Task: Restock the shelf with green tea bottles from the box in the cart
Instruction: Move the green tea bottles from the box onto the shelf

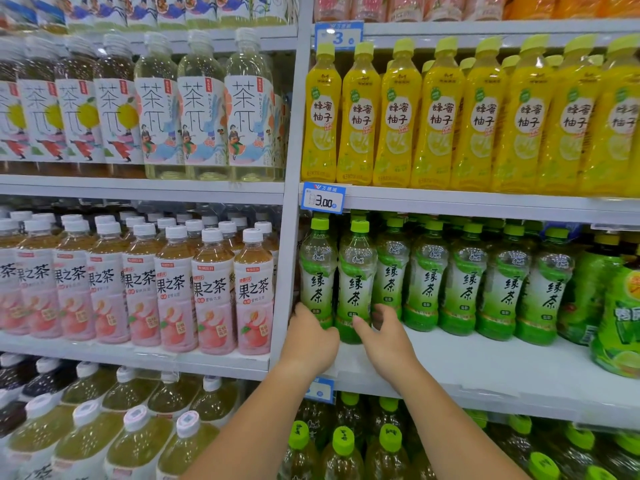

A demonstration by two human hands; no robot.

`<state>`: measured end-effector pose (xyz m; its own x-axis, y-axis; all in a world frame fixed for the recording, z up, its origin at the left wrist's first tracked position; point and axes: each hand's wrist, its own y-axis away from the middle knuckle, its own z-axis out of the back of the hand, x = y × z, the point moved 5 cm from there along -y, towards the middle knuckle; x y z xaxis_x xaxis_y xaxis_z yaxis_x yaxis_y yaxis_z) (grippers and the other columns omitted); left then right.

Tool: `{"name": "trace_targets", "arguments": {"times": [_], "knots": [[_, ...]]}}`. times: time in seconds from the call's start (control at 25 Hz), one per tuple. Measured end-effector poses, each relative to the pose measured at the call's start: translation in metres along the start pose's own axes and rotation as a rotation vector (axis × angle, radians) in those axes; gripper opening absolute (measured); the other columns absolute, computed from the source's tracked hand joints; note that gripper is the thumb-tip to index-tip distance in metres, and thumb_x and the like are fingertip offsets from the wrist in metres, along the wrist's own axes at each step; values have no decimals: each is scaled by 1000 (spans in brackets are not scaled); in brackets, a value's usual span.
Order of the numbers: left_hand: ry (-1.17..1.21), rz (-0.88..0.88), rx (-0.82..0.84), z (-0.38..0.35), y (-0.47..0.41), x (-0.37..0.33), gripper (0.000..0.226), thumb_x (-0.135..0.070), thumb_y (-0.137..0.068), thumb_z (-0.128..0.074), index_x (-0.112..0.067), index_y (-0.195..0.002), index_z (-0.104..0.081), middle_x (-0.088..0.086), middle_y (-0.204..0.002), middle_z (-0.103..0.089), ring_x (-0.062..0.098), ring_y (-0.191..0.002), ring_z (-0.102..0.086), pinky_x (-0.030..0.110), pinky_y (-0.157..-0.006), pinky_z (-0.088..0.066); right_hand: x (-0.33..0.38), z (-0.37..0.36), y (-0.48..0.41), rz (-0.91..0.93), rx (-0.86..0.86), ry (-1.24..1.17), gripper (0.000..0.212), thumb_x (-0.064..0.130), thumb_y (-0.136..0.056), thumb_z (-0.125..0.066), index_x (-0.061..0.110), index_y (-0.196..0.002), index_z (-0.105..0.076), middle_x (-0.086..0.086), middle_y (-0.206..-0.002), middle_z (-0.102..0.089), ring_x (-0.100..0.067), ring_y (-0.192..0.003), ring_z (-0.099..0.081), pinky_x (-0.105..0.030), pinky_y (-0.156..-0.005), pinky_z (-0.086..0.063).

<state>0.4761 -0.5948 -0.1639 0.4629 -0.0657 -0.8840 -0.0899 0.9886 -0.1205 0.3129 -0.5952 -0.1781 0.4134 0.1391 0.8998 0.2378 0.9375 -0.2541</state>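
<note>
Green tea bottles with green caps and green-white labels stand in rows on the white shelf (485, 368) right of centre. My left hand (310, 341) wraps around the base of the leftmost front bottle (317, 271), fingers on its left side. My right hand (388, 337) holds the base of the second front bottle (356, 275), thumb on its front and fingers on its right side. Both bottles stand upright at the shelf's left end, forward of the row (467, 282) to their right. Neither the box nor the cart is in view.
A vertical shelf post (289, 237) rises just left of my left hand, with a 3.00 price tag (322, 199) above. Yellow honey-pomelo bottles (433, 116) fill the shelf overhead. Peach tea bottles (173, 289) stand to the left, larger green bottles (620, 323) to the far right.
</note>
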Motion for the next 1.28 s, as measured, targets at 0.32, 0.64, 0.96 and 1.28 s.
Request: {"name": "trace_targets", "arguments": {"times": [0.32,0.64,0.96,1.28], "knots": [[-6,-63,11,8,19,-3,32,-14,-89,-62,-10,-118,-52,5,-110,-62,21,-96,-59,29,-77,-44,-1,2,5,-29,25,31,61,43,-96,-60,16,-147,-41,-3,-147,-50,-20,-132,-49,-39,-109,-41],[51,-11,91,11,16,-17,56,-32,-74,-66,-11,-122,-48,8,-118,-61,26,-107,-61,47,-96,-54,5,4,18,-45,70,77,67,47,-97,-56,16,-153,-34,-2,-156,-40,-22,-139,-44,-39,-111,-39],[213,8,124,19,44,-16,63,-31,-97,-56,-12,-153,-34,2,-137,-53,19,-119,-50,32,-95,-40,16,10,41,-40,56,30,56,46,-99,-54,18,-147,-44,2,-149,-47,-19,-134,-46,-35,-106,-39],[328,-123,157,15,79,-4,40,-35,-103,-52,-23,-142,-52,-11,-137,-56,2,-120,-50,21,-97,-35,10,19,75,-61,51,-151,37,38,-102,-51,26,-137,-54,8,-134,-59,-12,-125,-55,-41,-111,-43]]}}
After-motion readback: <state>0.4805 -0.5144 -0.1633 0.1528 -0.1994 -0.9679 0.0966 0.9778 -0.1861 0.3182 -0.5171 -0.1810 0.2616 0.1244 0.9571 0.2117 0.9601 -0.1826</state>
